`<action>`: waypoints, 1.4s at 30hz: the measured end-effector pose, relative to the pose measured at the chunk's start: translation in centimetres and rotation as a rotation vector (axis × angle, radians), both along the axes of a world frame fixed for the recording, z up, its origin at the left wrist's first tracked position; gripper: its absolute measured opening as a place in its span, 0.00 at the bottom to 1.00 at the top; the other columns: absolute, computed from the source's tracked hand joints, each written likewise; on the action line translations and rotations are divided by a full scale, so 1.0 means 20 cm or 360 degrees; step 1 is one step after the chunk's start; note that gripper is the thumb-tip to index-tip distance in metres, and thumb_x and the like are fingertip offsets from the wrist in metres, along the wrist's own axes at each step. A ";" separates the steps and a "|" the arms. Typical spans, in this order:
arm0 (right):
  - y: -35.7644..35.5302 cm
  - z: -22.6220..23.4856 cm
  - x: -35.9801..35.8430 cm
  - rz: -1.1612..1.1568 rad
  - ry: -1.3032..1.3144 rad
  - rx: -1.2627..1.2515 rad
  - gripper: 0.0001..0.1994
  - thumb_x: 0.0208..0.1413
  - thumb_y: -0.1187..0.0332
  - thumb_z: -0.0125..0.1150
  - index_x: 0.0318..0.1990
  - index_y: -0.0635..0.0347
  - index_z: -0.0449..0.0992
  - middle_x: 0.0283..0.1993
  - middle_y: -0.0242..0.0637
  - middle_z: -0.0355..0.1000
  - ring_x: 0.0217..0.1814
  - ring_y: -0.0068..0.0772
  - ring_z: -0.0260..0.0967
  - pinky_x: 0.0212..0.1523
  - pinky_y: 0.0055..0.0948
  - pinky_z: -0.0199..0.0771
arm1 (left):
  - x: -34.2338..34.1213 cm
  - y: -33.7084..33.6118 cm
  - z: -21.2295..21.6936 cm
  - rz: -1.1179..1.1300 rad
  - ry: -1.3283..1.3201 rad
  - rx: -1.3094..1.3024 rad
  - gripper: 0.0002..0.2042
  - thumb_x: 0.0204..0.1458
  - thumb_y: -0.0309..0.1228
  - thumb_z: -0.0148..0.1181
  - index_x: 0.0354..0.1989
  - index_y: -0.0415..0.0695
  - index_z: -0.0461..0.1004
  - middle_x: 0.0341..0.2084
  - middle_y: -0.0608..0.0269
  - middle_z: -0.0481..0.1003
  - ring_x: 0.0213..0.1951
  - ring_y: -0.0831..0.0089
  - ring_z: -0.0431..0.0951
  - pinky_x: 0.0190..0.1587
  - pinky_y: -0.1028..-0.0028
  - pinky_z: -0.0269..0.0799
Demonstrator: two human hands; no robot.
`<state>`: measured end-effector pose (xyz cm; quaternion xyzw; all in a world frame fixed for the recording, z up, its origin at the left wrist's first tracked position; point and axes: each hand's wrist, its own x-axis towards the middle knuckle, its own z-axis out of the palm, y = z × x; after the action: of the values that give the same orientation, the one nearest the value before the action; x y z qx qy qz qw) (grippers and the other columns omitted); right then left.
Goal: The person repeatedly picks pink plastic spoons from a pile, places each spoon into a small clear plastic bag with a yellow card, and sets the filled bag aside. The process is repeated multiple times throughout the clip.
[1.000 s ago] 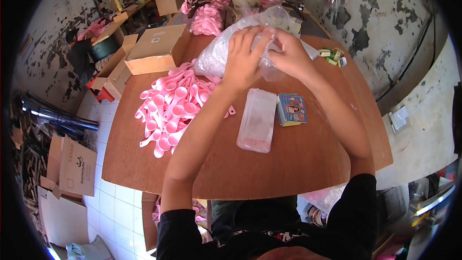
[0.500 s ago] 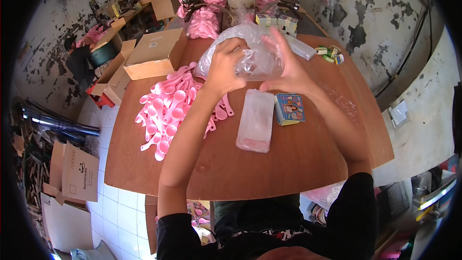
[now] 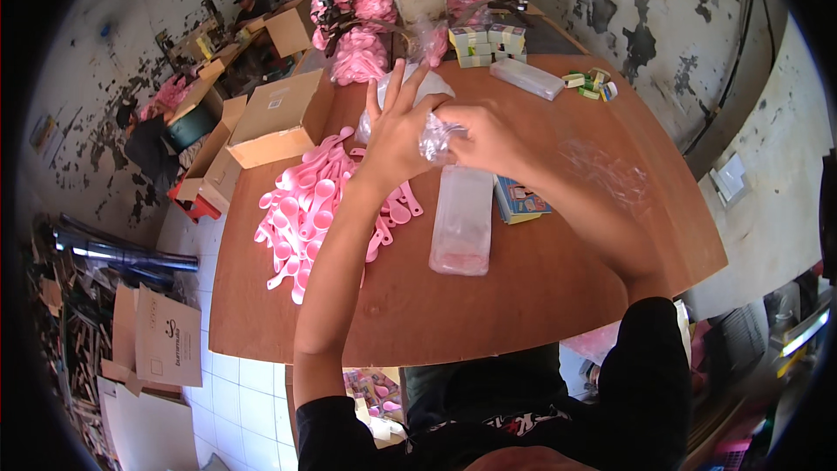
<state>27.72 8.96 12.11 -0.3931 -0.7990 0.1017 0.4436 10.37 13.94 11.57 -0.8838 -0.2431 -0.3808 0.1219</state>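
Note:
My right hand [image 3: 484, 139] is closed on the gathered, crumpled end of a clear plastic bag [image 3: 435, 139]. My left hand [image 3: 399, 133] meets it there, index finger and thumb curled at the bunched plastic while the other fingers stretch up and apart. The bag's body shows partly behind my left fingers; what it contains is hidden. Just nearer lies a stack of flat clear plastic sleeves [image 3: 462, 222]. Beside it, partly under my right forearm, is a small stack of blue printed cards [image 3: 521, 201]. A heap of pink plastic spoons [image 3: 301, 201] spreads left of my left forearm.
A closed cardboard box [image 3: 281, 113] stands at the table's far left. Small boxes [image 3: 486, 42], a clear plastic pack [image 3: 527, 78] and small yellow-green pieces [image 3: 593, 85] lie at the far right. Pink bagged goods [image 3: 359, 54] sit behind. Two people work in the left background.
The bag was spread full between my two hands; now its end is bunched up. My right hand has moved left to the plastic, and my left fingers have stretched upward.

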 end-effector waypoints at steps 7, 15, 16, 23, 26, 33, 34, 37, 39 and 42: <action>-0.04 -0.09 0.06 0.0256 0.0614 0.0023 0.30 0.43 0.80 0.57 0.59 0.61 0.60 0.55 0.41 0.66 0.63 0.35 0.64 0.53 0.35 0.70 | -0.01 0.12 -0.02 -0.0322 -0.0233 0.0063 0.19 0.35 0.32 0.74 0.38 0.42 0.77 0.37 0.53 0.79 0.50 0.46 0.76 0.57 0.52 0.67; 0.00 -0.12 0.20 -0.0045 -0.0228 -0.0556 0.55 0.41 0.65 0.73 0.74 0.55 0.41 0.69 0.55 0.56 0.54 0.44 0.71 0.53 0.37 0.71 | -0.05 0.14 -0.04 -0.0286 -0.0347 0.0119 0.12 0.27 0.22 0.64 0.23 0.39 0.69 0.22 0.53 0.68 0.28 0.50 0.71 0.32 0.58 0.69; 0.02 -0.15 0.21 -0.0078 -0.0294 -0.0397 0.58 0.39 0.62 0.76 0.75 0.54 0.39 0.71 0.57 0.52 0.54 0.45 0.71 0.53 0.38 0.72 | -0.04 0.14 -0.05 -0.0314 -0.0347 0.0127 0.13 0.25 0.23 0.64 0.22 0.38 0.69 0.21 0.54 0.67 0.27 0.50 0.71 0.31 0.59 0.69; -0.02 -0.11 0.10 -0.0487 -0.0847 0.0077 0.65 0.30 0.55 0.82 0.75 0.54 0.41 0.74 0.56 0.46 0.49 0.54 0.75 0.43 0.46 0.78 | 0.02 0.13 -0.09 -0.0616 -0.0208 0.0155 0.11 0.29 0.29 0.64 0.20 0.41 0.68 0.18 0.58 0.67 0.22 0.58 0.71 0.26 0.62 0.67; 0.02 -0.15 0.06 -0.0377 -0.0805 0.0062 0.61 0.31 0.51 0.80 0.74 0.45 0.45 0.73 0.55 0.50 0.50 0.60 0.74 0.41 0.51 0.79 | 0.05 0.13 -0.07 -0.0698 -0.0282 0.0237 0.11 0.31 0.30 0.64 0.17 0.42 0.66 0.17 0.59 0.66 0.20 0.60 0.70 0.23 0.64 0.65; 0.16 -0.23 0.14 -0.0416 -0.0516 0.0630 0.40 0.35 0.56 0.76 0.62 0.51 0.69 0.67 0.49 0.61 0.49 0.57 0.75 0.41 0.49 0.80 | 0.04 0.10 0.05 -0.0520 -0.0222 -0.0033 0.15 0.30 0.31 0.67 0.25 0.41 0.68 0.27 0.54 0.68 0.36 0.53 0.72 0.43 0.56 0.65; 0.17 -0.21 0.14 -0.0350 -0.0400 0.0719 0.36 0.36 0.57 0.76 0.58 0.52 0.73 0.64 0.48 0.64 0.49 0.57 0.75 0.42 0.49 0.80 | 0.03 0.09 0.08 -0.0539 -0.0184 -0.0032 0.17 0.30 0.30 0.68 0.29 0.41 0.69 0.30 0.53 0.68 0.41 0.51 0.70 0.49 0.55 0.62; 0.17 -0.17 0.13 -0.0266 -0.0076 0.0524 0.32 0.36 0.58 0.76 0.55 0.52 0.75 0.59 0.48 0.69 0.53 0.55 0.73 0.47 0.48 0.79 | -0.04 0.08 0.16 -0.0509 -0.0003 -0.0108 0.30 0.31 0.34 0.74 0.47 0.44 0.70 0.46 0.50 0.67 0.55 0.47 0.65 0.63 0.53 0.55; 0.15 -0.11 0.15 -0.0373 -0.0051 0.0330 0.34 0.37 0.58 0.76 0.56 0.52 0.74 0.58 0.49 0.70 0.54 0.55 0.73 0.49 0.48 0.78 | -0.07 0.04 0.22 -0.0445 -0.0095 -0.0199 0.44 0.33 0.41 0.79 0.62 0.47 0.63 0.61 0.47 0.60 0.65 0.45 0.58 0.68 0.51 0.49; 0.22 -0.12 0.24 -0.0524 -0.0001 0.0321 0.37 0.38 0.57 0.76 0.60 0.52 0.71 0.58 0.50 0.70 0.57 0.54 0.71 0.54 0.47 0.75 | -0.17 -0.04 0.26 -0.0418 -0.0214 -0.0168 0.53 0.34 0.45 0.79 0.71 0.49 0.52 0.70 0.42 0.47 0.70 0.42 0.49 0.70 0.50 0.47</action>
<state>32.45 13.35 9.71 -0.4720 -0.7302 -0.0529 0.4911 6.91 13.21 16.68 -0.8857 -0.1527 -0.4384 0.0079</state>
